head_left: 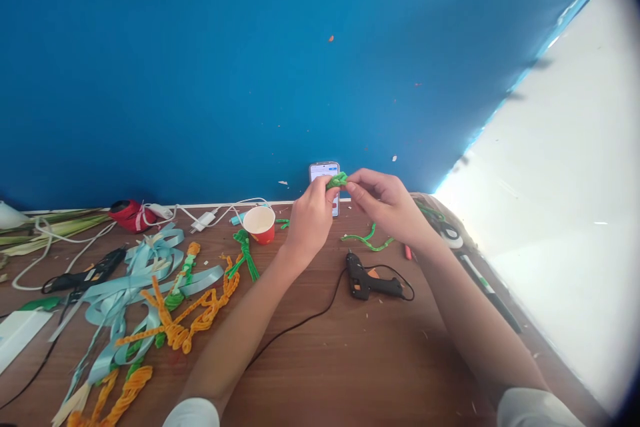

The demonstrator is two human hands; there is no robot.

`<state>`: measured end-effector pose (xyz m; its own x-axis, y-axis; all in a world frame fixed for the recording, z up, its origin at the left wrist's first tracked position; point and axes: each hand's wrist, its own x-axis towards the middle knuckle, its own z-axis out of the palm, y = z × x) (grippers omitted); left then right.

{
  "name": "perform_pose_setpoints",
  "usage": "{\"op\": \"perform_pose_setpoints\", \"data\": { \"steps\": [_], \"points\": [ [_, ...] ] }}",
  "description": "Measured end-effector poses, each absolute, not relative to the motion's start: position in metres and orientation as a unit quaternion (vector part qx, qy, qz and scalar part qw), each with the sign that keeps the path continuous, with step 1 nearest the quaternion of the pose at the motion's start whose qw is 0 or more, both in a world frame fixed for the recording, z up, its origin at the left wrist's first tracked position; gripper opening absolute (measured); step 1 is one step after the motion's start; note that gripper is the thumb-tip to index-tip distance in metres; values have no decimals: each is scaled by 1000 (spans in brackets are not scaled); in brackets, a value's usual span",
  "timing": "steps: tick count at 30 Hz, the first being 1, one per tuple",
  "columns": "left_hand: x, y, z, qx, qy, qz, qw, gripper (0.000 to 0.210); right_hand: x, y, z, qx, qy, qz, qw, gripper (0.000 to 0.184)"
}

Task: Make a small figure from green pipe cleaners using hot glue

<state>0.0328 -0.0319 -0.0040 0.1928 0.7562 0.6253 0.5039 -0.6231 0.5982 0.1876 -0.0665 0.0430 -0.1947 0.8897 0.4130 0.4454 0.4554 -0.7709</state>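
Observation:
A small bundle of green pipe cleaners is held up in front of a phone that leans against the wall. My left hand is closed around the bundle's left side, with thumb and fingers pinching it. At its right end, my right hand pinches with thumb and forefinger; the exact part gripped is too small to make out. Below my hands lie loose green pipe cleaners and a black glue gun, its nozzle pointing away from me.
A red and white paper cup stands left of my hands. Further left lie orange pipe cleaners, light blue ribbon, another black glue gun and a white cable. A blue wall borders the brown table.

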Motion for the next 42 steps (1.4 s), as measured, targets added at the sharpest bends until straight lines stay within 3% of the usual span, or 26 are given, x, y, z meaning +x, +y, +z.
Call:
{"op": "perform_pose_setpoints", "data": {
  "steps": [11, 18, 26, 34, 42],
  "points": [
    [37, -46, 13, 618, 312, 534, 486, 27, 188, -66, 44, -430, -741, 289, 426, 31],
    [34, -48, 19, 588, 217, 499, 599, 29, 196, -66, 48, -419, -701, 332, 473, 31],
    [33, -39, 12, 608, 162, 452, 633, 30, 213, -53, 39, -394, -620, 490, 468, 28],
    [36, -31, 8, 613, 256, 459, 589, 27, 204, -54, 41, -433, -668, 420, 436, 26],
    [35, -31, 9, 600, 244, 487, 585, 24, 204, -54, 40, -431, -670, 424, 432, 31]
  ]
}}
